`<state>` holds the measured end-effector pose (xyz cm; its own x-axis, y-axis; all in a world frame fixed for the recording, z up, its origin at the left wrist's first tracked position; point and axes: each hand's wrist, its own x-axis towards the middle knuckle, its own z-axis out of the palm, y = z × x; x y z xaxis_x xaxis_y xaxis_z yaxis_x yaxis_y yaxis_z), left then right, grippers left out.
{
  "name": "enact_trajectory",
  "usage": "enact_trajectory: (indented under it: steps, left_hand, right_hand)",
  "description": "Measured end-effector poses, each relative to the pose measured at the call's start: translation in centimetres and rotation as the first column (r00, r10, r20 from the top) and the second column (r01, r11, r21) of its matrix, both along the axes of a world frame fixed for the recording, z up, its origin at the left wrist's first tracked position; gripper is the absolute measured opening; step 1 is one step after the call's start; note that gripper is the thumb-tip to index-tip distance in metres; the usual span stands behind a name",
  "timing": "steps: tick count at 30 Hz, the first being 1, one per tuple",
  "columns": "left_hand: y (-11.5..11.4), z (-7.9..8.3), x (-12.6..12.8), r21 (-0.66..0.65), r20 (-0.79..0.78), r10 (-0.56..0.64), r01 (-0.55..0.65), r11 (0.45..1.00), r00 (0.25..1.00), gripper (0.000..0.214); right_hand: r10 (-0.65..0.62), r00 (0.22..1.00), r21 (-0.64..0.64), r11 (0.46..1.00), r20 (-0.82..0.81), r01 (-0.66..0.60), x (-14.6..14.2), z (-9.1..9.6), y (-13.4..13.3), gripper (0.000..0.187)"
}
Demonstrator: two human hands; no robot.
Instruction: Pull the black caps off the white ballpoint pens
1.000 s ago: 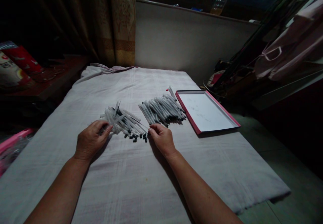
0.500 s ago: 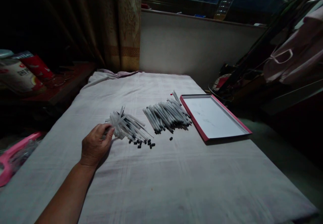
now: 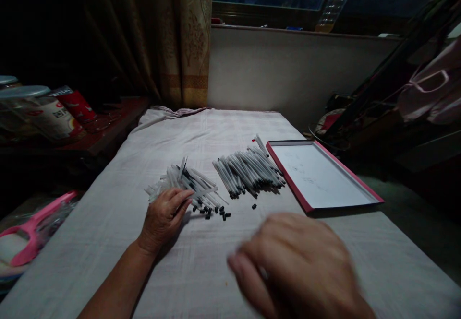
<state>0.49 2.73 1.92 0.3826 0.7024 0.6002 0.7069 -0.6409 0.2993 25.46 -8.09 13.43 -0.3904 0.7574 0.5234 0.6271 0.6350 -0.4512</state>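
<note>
My left hand (image 3: pixel 163 217) rests on the near edge of a loose heap of clear pen barrels (image 3: pixel 187 183) on a white cloth; its fingers curl over some of them. Several small black caps (image 3: pixel 214 210) lie scattered just right of that hand, and one more black cap (image 3: pixel 254 206) lies apart. A tidier pile of pens (image 3: pixel 248 166) lies farther right. My right hand (image 3: pixel 298 266) is close to the camera, above the cloth, and smeared by motion, so its fingers cannot be read.
A shallow box lid with a pink rim (image 3: pixel 304 204) lies right of the pens. Pink-handled object (image 3: pixel 36 223) and jars (image 3: pixel 43 112) sit at the left. A curtain (image 3: pixel 187 41) and a low wall stand behind; clutter fills the right side.
My right hand left the heap, went out of view, and now shows again, blurred, near the camera. A single black cap now lies apart. The camera has tilted up and shifted.
</note>
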Motion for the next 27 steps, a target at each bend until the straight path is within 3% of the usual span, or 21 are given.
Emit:
enact_trajectory:
  steps: [3, 6, 9, 14, 16, 18, 20, 21, 24, 27]
  left_hand:
    - [-0.9, 0.3, 1.7, 0.002, -0.035, -0.130, 0.130, 0.991, 0.991, 0.023]
    - [-1.3, 0.1, 2.3, 0.026, -0.066, -0.214, 0.216, 0.976, 0.975, 0.023]
    - [-0.9, 0.0, 1.8, -0.020, -0.116, -0.223, 0.222, 0.975, 0.968, 0.023]
    - [-0.1, 0.5, 0.9, -0.191, -0.186, -0.222, 0.187, 0.964, 0.957, 0.039]
    - [-0.3, 0.9, 1.0, -0.310, -0.149, -0.267, 0.211, 0.927, 0.952, 0.046]
    - [-0.5, 1.4, 0.8, -0.489, -0.035, -0.311, 0.255, 0.834, 0.950, 0.051]
    - [-0.4, 1.8, 0.1, -0.623, 0.118, -0.248, 0.266, 0.736, 0.962, 0.054]
    - [-0.2, 1.9, -0.5, -0.647, 0.201, -0.135, 0.235, 0.726, 0.970, 0.055]
    - [1.1, 2.0, -2.4, -0.596, 0.247, 0.091, 0.078, 0.799, 0.965, 0.056]
    - [2.2, 1.5, -3.1, -0.474, 0.260, 0.262, -0.114, 0.873, 0.929, 0.044]
  right_hand:
    - [-0.201, 0.965, -0.048, 0.976, 0.170, 0.212, -1.0, -2.6, 5.0, 0.027]
    - [-0.135, 0.932, -0.292, 0.926, 0.337, 0.240, -1.1, -5.6, 7.1, 0.024]
    - [-0.033, 0.956, -0.495, 0.850, 0.290, 0.180, -0.6, -7.5, 7.5, 0.027]
    - [0.016, 0.996, -0.608, 0.793, 0.082, 0.037, 0.7, -8.0, 8.1, 0.024]
    - [0.061, 0.997, -0.592, 0.805, 0.057, -0.015, 1.4, -7.9, 8.3, 0.025]
    - [0.118, 0.989, -0.546, 0.837, 0.094, -0.048, 2.3, -7.7, 8.3, 0.025]
    - [0.129, 0.973, -0.462, 0.886, 0.189, -0.028, 3.7, -7.4, 8.2, 0.025]
    - [0.104, 0.964, -0.405, 0.914, 0.244, 0.004, 4.5, -7.3, 8.2, 0.024]
    - [-0.140, 0.947, -0.225, 0.952, 0.290, 0.210, 6.1, -7.3, 8.3, 0.029]
    - [-0.258, 0.930, -0.199, 0.928, 0.263, 0.314, 4.8, -8.1, 8.3, 0.026]
